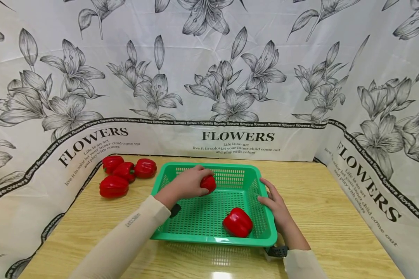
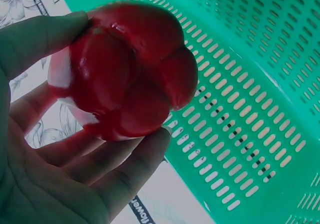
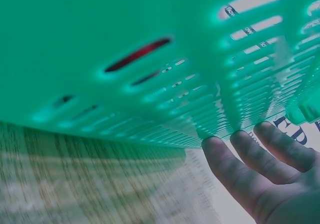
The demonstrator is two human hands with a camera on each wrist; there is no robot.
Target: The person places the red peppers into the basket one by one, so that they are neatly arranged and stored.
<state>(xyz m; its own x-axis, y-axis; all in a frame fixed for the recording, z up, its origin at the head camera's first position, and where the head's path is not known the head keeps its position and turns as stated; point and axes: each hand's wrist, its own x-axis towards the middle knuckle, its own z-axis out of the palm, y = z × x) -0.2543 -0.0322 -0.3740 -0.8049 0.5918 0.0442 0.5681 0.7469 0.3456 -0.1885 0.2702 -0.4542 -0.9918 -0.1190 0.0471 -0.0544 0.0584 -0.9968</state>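
Observation:
My left hand (image 1: 190, 183) grips a red bell pepper (image 1: 208, 184) over the far part of a green plastic basket (image 1: 209, 238). In the left wrist view, the thumb and fingers hold the sides of this pepper (image 2: 132, 74), with its lobed end facing the camera. At the basket's right side, my right hand (image 1: 278, 207) holds the rim, its thumb over the edge. Fingertips (image 3: 217, 145) touch the slotted outer wall in the right wrist view; the thumb is hidden there. Another red bell pepper (image 1: 238, 223) lies inside the basket, near its front right corner.
Several red bell peppers, among them a front one (image 1: 114, 186), lie grouped on the wooden table (image 1: 335, 224) left of the basket. A white flower-printed cloth (image 1: 237, 141) stands behind the table and along both sides.

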